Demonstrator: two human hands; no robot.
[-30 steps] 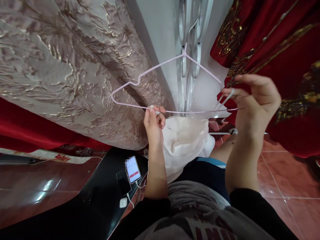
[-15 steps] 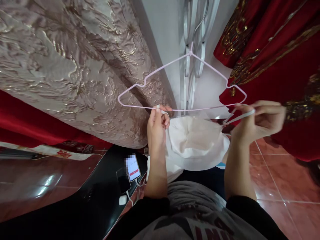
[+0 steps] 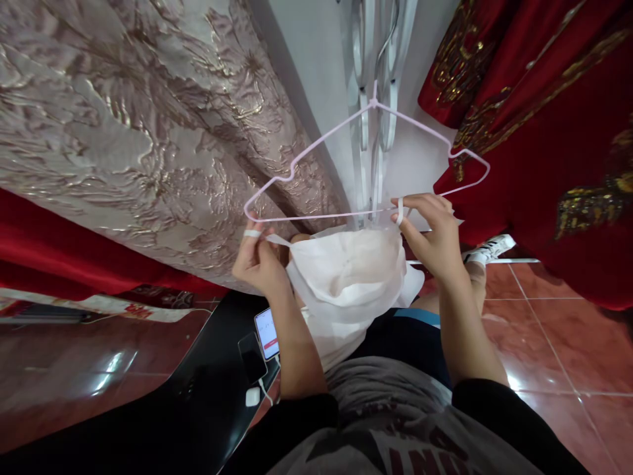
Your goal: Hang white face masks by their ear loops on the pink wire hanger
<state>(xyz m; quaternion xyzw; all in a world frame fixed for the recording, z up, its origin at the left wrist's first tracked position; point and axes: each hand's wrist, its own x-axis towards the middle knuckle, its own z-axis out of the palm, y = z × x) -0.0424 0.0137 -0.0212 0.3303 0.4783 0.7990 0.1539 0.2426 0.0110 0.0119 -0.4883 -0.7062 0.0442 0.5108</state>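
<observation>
A pale pink clothes hanger (image 3: 329, 136) is in front of me, its hook end pointing away. My left hand (image 3: 262, 260) is at the hanger's left end, closed on a thin white strap (image 3: 277, 240) of a white garment (image 3: 341, 270). My right hand (image 3: 432, 231) is at the bottom bar, right of centre, with another white strap (image 3: 400, 210) looped across thumb and forefinger. The garment hangs in soft folds between my forearms, just below the bar and over my lap. What holds the hanger up at its hook cannot be made out.
Two phones, a dark one (image 3: 252, 356) and a lit one (image 3: 267, 333), lie with a white case (image 3: 252, 396) on a black bench (image 3: 163, 409). Embossed beige fabric (image 3: 163, 132) hangs left, red fabric (image 3: 524, 171) right. White metal bars (image 3: 363, 119) stand behind the hanger.
My left hand has moved left from the middle of the bar to the hanger's left end. My right hand has come inward from the right end. The garment has shifted left with them.
</observation>
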